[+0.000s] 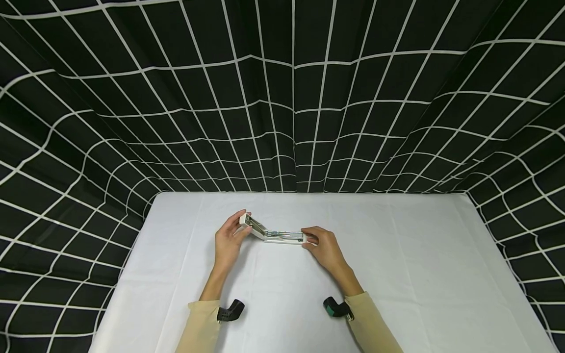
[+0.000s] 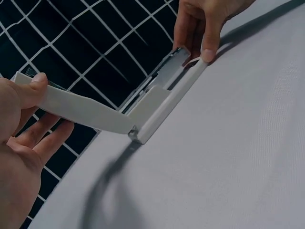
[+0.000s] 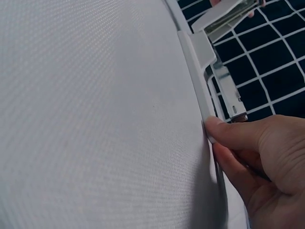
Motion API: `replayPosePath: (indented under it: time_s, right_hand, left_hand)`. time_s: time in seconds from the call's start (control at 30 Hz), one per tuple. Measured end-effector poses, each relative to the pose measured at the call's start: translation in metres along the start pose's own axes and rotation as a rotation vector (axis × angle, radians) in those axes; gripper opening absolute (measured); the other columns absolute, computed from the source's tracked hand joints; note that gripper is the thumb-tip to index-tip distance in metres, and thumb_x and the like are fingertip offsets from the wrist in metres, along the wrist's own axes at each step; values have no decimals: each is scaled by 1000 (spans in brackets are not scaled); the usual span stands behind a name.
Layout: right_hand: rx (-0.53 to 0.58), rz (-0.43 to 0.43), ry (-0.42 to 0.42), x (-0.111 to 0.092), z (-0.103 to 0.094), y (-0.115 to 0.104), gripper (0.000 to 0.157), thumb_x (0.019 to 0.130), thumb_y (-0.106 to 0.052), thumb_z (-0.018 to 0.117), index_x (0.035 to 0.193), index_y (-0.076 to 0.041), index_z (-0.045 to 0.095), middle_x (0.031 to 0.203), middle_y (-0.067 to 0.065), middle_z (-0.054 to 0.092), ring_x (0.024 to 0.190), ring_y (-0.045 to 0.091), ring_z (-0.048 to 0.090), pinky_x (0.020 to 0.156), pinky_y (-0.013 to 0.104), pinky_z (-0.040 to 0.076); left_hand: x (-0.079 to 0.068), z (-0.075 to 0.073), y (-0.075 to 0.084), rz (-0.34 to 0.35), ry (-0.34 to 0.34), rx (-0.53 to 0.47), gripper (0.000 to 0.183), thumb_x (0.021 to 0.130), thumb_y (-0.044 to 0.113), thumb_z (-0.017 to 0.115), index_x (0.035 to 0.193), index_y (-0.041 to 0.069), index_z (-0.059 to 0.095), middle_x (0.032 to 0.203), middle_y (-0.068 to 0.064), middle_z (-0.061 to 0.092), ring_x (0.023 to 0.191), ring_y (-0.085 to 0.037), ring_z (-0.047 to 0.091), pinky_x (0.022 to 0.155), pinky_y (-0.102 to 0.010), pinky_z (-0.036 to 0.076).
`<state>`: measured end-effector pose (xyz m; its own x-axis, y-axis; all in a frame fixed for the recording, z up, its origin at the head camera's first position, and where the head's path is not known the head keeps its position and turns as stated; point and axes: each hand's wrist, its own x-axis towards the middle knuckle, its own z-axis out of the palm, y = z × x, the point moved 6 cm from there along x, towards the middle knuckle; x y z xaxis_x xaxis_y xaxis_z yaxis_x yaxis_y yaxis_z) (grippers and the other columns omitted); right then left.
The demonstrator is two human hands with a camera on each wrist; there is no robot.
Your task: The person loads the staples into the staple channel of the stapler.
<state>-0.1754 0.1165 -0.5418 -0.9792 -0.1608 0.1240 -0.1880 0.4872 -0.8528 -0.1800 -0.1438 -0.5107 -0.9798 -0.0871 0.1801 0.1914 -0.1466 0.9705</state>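
A white stapler (image 1: 284, 241) is folded open at its hinge, over the middle of the white cloth. On its left side, my left hand (image 1: 228, 246) pinches the tilted upper arm (image 2: 81, 109) near the free end, thumb on the near face. The other fingers reach round behind it. My right hand (image 1: 327, 249) grips the far end of the base (image 3: 193, 67) between thumb and fingers. A metal magazine (image 3: 226, 86) runs along the base. In the left wrist view the base's long edge (image 2: 167, 112) lies close along the cloth.
A white cloth (image 1: 419, 274) covers the table. Black curtains with a white grid (image 1: 293, 98) stand behind it and at both sides. Each forearm has a beige sleeve (image 1: 200, 323) and a black wrist camera (image 1: 231, 311).
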Motion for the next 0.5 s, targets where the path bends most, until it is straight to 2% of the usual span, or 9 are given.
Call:
replayPosePath:
  time_s: [0.27, 0.5]
  right_hand:
    - [13, 11, 3, 0, -1, 1, 38, 75, 11, 77, 112, 6, 69, 111, 19, 68, 99, 28, 68, 83, 18, 58]
    - [14, 23, 10, 1, -1, 1, 38, 74, 12, 78, 111, 6, 69, 111, 18, 68, 99, 28, 68, 82, 17, 57]
  left_hand:
    - [0, 11, -2, 39, -30, 5, 53, 84, -18, 63, 134, -6, 53, 128, -31, 57, 112, -14, 61, 97, -27, 53]
    - [-2, 18, 0, 62, -67, 43, 53, 84, -15, 66, 135, -7, 53, 129, -33, 55, 106, -11, 64, 91, -22, 56]
